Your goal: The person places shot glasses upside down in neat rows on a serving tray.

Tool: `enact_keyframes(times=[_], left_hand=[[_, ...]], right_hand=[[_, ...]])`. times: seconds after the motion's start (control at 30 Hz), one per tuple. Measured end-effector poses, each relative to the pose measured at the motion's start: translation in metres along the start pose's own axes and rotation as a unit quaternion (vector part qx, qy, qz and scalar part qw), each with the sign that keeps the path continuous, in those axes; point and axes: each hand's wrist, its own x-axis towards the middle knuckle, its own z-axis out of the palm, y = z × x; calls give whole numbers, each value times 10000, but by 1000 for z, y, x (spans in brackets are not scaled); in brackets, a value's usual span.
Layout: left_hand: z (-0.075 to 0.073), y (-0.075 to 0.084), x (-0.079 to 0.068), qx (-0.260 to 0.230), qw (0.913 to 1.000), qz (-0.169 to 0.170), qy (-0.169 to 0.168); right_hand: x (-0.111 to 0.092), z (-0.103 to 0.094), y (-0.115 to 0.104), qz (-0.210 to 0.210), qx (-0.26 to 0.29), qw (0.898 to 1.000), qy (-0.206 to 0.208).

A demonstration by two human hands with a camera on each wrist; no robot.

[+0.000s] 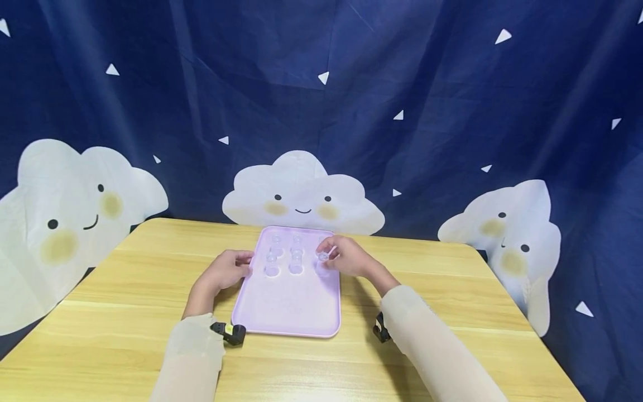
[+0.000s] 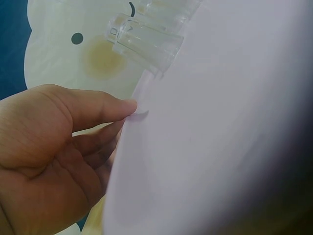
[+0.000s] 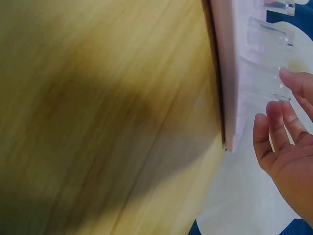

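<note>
A pale lilac tray (image 1: pixel 287 304) lies on the wooden table, with several small clear flask-like containers (image 1: pixel 272 265) standing in rows on its far half. Each has a wide bottom and a narrower top, as the left wrist view shows on one clear container (image 2: pixel 146 43). My left hand (image 1: pixel 226 272) grips the tray's left edge, thumb over the rim and fingers on the outside. At the tray's right side, my right hand (image 1: pixel 348 257) has thumb and fingers around the top of the nearest right container (image 1: pixel 322 266). In the right wrist view its fingertips (image 3: pixel 275 108) are at that container's neck.
The wooden table (image 1: pixel 442 318) extends to both sides of the tray and in front of it. Behind stands a dark blue curtain (image 1: pixel 281 95) with printed white clouds, close to the tray's far edge. Black wrist cameras (image 1: pixel 235 334) sit on both sleeves.
</note>
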Motion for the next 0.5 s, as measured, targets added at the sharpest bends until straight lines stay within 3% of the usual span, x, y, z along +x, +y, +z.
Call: enact_keyframes(times=[0.17, 0.5], left_hand=[[2, -2, 2, 2, 10000, -16, -14], [-8, -5, -5, 75, 9999, 72, 40]], right_hand=[[-15, -8, -3, -227, 322, 9990, 200], [-51, -22, 1, -6, 581, 9925, 1078]])
